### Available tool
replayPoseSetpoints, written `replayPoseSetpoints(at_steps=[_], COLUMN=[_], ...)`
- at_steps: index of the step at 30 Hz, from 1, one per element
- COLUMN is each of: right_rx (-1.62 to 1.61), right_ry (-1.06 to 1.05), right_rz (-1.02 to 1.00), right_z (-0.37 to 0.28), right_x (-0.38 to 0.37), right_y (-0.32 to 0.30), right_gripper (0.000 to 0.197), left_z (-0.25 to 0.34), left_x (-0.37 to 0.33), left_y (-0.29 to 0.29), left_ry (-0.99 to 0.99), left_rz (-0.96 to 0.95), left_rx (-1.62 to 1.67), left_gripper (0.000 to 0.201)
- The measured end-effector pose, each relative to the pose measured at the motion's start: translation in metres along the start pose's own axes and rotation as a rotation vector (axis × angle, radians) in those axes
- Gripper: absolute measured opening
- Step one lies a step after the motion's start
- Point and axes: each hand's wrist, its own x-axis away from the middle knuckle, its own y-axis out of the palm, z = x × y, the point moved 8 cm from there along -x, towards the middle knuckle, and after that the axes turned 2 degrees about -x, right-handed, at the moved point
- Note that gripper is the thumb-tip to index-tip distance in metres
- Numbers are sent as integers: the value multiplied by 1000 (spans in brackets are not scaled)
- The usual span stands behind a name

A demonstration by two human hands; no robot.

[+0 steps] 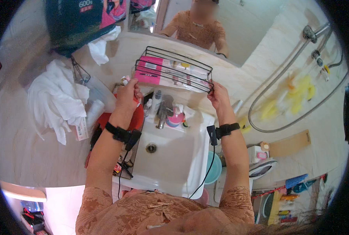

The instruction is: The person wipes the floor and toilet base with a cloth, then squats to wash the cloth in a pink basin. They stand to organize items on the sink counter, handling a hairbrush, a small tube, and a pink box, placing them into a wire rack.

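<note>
A black wire rack (174, 55) is up against the tiled wall under the mirror, with a pink-and-white package (147, 71) showing between its wires. My right hand (220, 96) pinches the rack's lower right corner. Left of the rack, my left hand (126, 95) is closed, its fingers curled; a small pale item pokes out above it, too small to name. Below the rack, a grey bottle (155, 102), a metal faucet (165, 111) and a pink-and-blue container (174, 119) stand along the back of the white sink (170, 156). Black straps with cables circle both my wrists.
White cloths (58, 98) hang at the left beside a dark bag (74, 27). A red item (137, 117) sits behind my left forearm. A shower hose (276, 131) loops along the right wall. A teal basin (213, 167) is right of the sink.
</note>
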Motion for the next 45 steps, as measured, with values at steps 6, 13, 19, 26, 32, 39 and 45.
replayPoseSetpoints(at_steps=[6, 13, 19, 26, 32, 39, 45], right_rx=[45, -50, -153, -140, -263, -279, -258], right_ry=[5, 1, 65, 173, 142, 162, 121], right_rz=[-43, -15, 56, -42, -204, -195, -220], right_z=[-3, 0, 24, 50, 45, 55, 70], right_x=[2, 6, 30, 57, 71, 71, 88], right_y=[-2, -6, -19, -4, 23, 33, 43], right_gripper=[21, 22, 16, 15, 17, 12, 12], left_z=[-9, -18, -29, -40, -43, -39, -25], left_x=[32, 63, 75, 103, 126, 141, 155], left_y=[-3, -8, -7, -9, -16, -40, -62], left_ry=[-47, -40, -67, -86, -69, -68, -53], left_rz=[-20, -79, -89, -98, -62, 7, 43], left_rx=[-4, -61, -75, -53, -22, -35, -80], left_gripper=[14, 14, 11, 11, 13, 14, 12])
